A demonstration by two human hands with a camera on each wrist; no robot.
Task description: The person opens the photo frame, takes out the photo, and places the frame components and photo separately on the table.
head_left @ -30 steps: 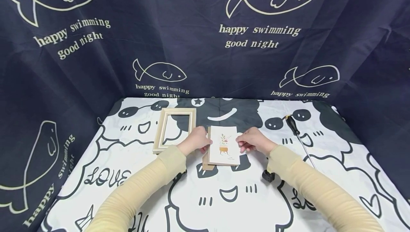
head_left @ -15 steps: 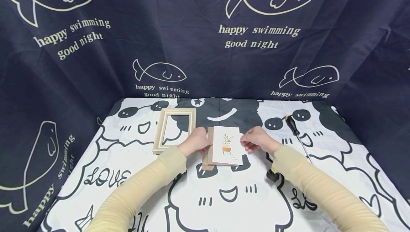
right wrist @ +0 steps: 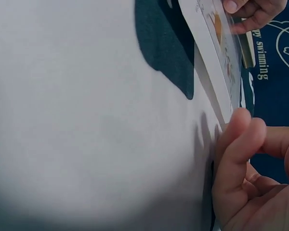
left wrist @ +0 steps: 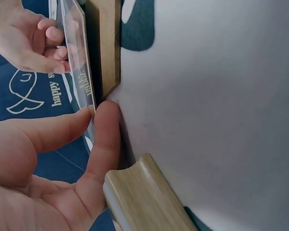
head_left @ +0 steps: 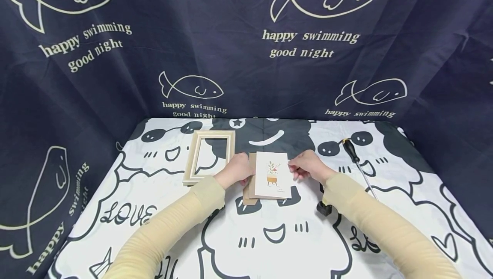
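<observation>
A white card (head_left: 272,172) printed with a potted plant lies over a brown backing board (head_left: 252,194), set a little to its right. In the left wrist view, a clear sheet (left wrist: 78,53) rises above the wooden edge of the board. My left hand (head_left: 236,169) pinches one end of that sheet between thumb and forefinger, at the board's left side. My right hand (head_left: 309,165) pinches the card's right edge with thumb and fingertips. The clear sheet overlaps the card in the right wrist view.
A light wooden picture frame (head_left: 190,167) with an open middle lies just beyond my left hand. To the right rests a black-handled screwdriver (head_left: 352,152), its shaft partly behind my right forearm. The patterned cloth (head_left: 285,255) covers the table, and a dark curtain (head_left: 246,56) hangs behind.
My right hand shifted right with the card, uncovering more of the board's left side, then moved slightly back left. The left hand stayed nearly in place.
</observation>
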